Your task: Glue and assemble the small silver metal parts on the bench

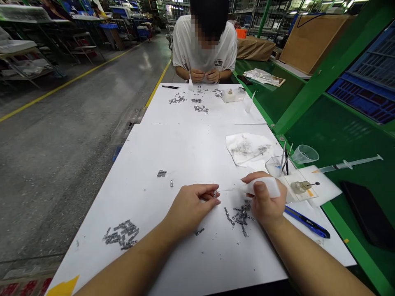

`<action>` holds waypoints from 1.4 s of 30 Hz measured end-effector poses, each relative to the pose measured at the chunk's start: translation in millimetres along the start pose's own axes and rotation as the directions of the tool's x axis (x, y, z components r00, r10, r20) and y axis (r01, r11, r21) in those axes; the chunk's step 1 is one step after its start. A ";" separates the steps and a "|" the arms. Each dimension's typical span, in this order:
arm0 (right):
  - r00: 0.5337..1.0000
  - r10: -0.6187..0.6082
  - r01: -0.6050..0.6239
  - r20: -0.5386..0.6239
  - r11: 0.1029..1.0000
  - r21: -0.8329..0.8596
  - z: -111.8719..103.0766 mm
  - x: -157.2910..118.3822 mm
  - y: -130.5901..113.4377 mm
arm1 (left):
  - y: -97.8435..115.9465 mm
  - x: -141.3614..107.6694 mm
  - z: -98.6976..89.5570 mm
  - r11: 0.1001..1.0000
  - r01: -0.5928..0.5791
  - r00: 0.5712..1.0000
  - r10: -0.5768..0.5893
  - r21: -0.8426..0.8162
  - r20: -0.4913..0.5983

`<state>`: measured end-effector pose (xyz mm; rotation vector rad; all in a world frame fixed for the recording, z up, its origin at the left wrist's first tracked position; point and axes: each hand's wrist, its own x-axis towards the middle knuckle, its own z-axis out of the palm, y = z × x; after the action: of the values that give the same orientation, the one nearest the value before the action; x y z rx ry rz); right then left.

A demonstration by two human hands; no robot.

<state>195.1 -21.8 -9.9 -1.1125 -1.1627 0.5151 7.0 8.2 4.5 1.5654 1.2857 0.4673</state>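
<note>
Between thumb and forefinger, my left hand (195, 205) pinches a small metal part (215, 193). My right hand (271, 199) is wrapped round a white squeeze bottle (267, 187), tilted on its side. Its thin nozzle points left at the pinched part; I cannot tell whether the tip touches it. Below my right hand lies a loose pile of small metal parts (242, 216). A single part (200, 232) rests under my left wrist. Further left are a larger pile (121, 234), a small neat group (161, 173) and one lone part (171, 183).
A blue utility knife (307, 222) lies right of my right hand. Behind it stand a small glass bottle (300, 187), a tweezers holder (274, 166), a clear cup (305, 154) and a syringe (348, 165). A stained cloth (249, 149) lies ahead. Across the table sits a co-worker (205, 49).
</note>
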 end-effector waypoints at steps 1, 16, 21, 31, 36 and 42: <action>1.000 -0.003 0.003 0.027 1.000 -0.010 -0.5 -0.3 -0.3 | 0.6 -0.2 0.1 1.000 -0.002 1.000 0.002 0.007 -0.002; 0.998 0.004 -0.001 0.057 0.999 -0.037 -0.9 -0.9 3.4 | 3.9 -1.1 -0.2 0.999 0.003 1.000 -0.003 0.037 0.000; 0.998 0.017 -0.016 0.058 1.000 -0.020 -2.3 -2.5 6.0 | 3.8 -1.3 0.3 0.999 0.001 1.000 -0.001 0.033 -0.004; 0.999 0.021 -0.022 0.050 1.000 0.010 -0.8 -1.0 6.9 | 3.8 -1.2 0.3 0.998 -0.015 1.000 0.015 0.054 0.003; 0.998 0.021 -0.022 0.053 1.000 0.002 -1.7 -1.4 7.1 | 3.1 -1.0 0.3 0.998 -0.021 1.000 0.020 0.054 0.007; 0.995 -0.005 0.001 0.102 0.999 0.038 -3.2 -1.3 5.4 | 5.9 -3.0 -1.0 0.998 -0.021 1.000 0.020 0.053 0.019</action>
<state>198.6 -22.0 -15.3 -1.0614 -1.2376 0.5953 8.0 6.4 10.8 1.6251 1.2777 0.4339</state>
